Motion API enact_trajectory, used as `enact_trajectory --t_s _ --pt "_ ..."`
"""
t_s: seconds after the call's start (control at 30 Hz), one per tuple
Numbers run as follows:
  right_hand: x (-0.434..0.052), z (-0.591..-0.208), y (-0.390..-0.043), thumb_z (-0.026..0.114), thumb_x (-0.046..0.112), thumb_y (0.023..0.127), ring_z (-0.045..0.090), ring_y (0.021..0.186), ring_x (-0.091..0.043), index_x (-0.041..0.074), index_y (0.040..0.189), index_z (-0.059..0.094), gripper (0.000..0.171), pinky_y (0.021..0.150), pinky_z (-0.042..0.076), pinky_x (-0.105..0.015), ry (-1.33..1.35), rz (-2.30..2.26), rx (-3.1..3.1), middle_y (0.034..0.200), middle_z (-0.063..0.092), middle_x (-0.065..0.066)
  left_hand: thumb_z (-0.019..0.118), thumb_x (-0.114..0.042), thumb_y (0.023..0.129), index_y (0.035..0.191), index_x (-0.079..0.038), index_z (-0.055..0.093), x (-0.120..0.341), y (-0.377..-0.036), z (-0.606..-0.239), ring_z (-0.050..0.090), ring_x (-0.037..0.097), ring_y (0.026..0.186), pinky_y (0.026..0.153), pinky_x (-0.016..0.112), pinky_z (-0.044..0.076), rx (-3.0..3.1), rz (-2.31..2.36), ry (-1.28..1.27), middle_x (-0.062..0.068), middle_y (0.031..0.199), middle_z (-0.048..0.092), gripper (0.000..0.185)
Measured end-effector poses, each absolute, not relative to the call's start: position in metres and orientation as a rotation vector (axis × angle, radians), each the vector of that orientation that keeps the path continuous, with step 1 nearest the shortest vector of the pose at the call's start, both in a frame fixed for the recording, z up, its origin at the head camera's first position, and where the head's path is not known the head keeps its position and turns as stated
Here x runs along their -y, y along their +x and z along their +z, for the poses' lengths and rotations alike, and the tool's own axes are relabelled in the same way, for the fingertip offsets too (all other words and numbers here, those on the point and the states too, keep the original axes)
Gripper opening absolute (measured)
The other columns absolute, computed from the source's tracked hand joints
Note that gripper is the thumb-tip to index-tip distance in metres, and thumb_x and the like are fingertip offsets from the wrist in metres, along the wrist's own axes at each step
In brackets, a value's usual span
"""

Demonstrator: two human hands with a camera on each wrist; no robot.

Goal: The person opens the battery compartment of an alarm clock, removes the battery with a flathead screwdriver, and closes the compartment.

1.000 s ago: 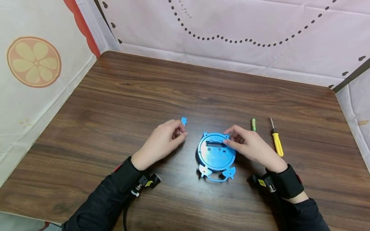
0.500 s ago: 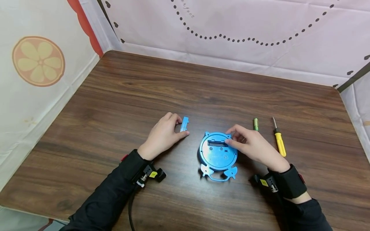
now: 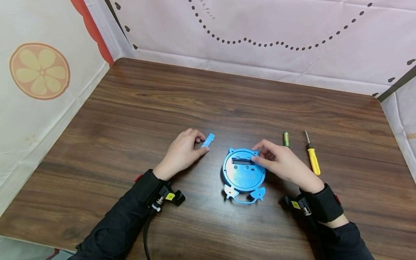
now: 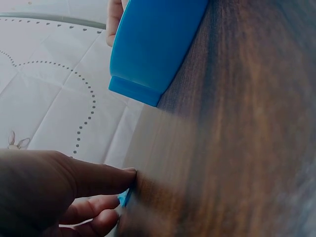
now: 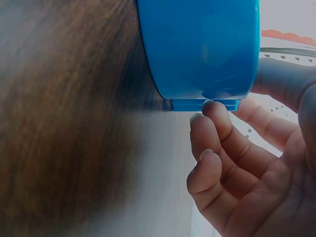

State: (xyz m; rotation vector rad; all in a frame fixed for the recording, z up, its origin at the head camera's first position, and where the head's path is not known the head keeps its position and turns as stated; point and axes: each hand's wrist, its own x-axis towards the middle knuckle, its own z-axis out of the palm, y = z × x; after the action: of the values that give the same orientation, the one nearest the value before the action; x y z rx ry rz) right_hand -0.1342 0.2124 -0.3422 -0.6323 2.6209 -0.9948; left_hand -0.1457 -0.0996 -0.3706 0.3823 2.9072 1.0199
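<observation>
Blue clock on dark wooden table, pink dotted backdrop.

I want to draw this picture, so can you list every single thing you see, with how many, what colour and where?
Round blue plastic clock, lying face down with an open slot in its back: 1, blue, middle of the table.
Small flat blue plastic cover piece: 1, light blue, left of the clock.
Small green battery: 1, green, right of the clock.
Yellow-handled screwdriver: 1, yellow with a metal tip, right of the battery.
Dark brown wooden table: 1, brown, under everything.
Pale pink dotted cloth backdrop: 1, pink, behind the table.
Left hand: 1, fingers on the cover piece.
Right hand: 1, fingers holding the clock's edge.
</observation>
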Motion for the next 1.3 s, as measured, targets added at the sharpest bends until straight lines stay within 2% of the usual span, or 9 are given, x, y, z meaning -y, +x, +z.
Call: enact_trajectory --t_s 0.23,0.57,0.67,0.83,1.07,1.3 --pt "-0.215 -0.344 -0.134 0.066 0.021 0.099 0.054 0.073 -0.017 0.013 0.119 0.061 0.021 0.063 0.044 -0.029 -0.644 -0.999 -2.63 0.085 0.059 0.001 0.077 -0.022 0.091 0.108 -0.01 0.066 0.097 -0.147 -0.371 0.056 0.024 0.099 0.081 0.041 0.046 -2.893 1.029 0.403 0.005 0.107 0.061 0.024" --pt "-0.217 -0.345 -0.133 0.066 0.021 0.1 0.054 0.073 -0.018 0.013 0.119 0.06 0.022 0.064 0.044 -0.03 -0.612 -1.001 -2.628 0.086 0.059 0.001 0.076 -0.021 0.091 0.102 -0.014 0.066 0.095 -0.15 -0.373 0.051 0.02 0.083 0.071 0.035 0.038 -2.848 1.092 0.408 -0.003 0.091 0.064 0.016" --pt "-0.218 -0.344 -0.133 0.066 0.022 0.1 0.054 0.073 -0.018 0.014 0.119 0.061 0.022 0.064 0.044 -0.03 -0.606 -0.996 -2.631 0.086 0.059 0.001 0.075 -0.019 0.092 0.101 -0.013 0.066 0.096 -0.151 -0.374 0.052 0.019 0.079 0.069 0.034 0.038 -2.823 1.138 0.42 -0.002 0.09 0.064 0.014" --pt "-0.218 -0.344 -0.133 0.066 0.023 0.1 0.053 0.072 -0.017 0.014 0.119 0.06 0.022 0.064 0.044 -0.03 -0.606 -0.989 -2.636 0.085 0.06 0.001 0.072 -0.019 0.095 0.102 -0.013 0.067 0.095 -0.151 -0.373 0.049 0.019 0.064 0.06 0.031 0.036 -2.709 1.343 0.412 0.0 0.086 0.063 0.011" --pt "-0.219 -0.343 -0.134 0.066 0.024 0.1 0.053 0.072 -0.016 0.014 0.119 0.061 0.022 0.064 0.044 -0.03 -0.623 -0.971 -2.648 0.085 0.06 0.002 0.074 -0.022 0.094 0.104 -0.015 0.069 0.086 -0.143 -0.367 0.048 0.02 0.065 0.059 0.029 0.036 -2.598 1.609 0.46 0.003 0.08 0.059 0.012" --pt "-0.215 -0.341 -0.135 0.065 0.027 0.1 0.054 0.078 -0.013 0.013 0.121 0.065 0.025 0.068 0.046 -0.032 -0.721 -0.946 -2.718 0.089 0.061 0.004 0.072 -0.023 0.095 0.105 -0.019 0.071 0.081 -0.131 -0.361 0.047 0.02 0.057 0.051 0.027 0.036 -2.517 1.707 0.533 0.008 0.07 0.058 0.01"
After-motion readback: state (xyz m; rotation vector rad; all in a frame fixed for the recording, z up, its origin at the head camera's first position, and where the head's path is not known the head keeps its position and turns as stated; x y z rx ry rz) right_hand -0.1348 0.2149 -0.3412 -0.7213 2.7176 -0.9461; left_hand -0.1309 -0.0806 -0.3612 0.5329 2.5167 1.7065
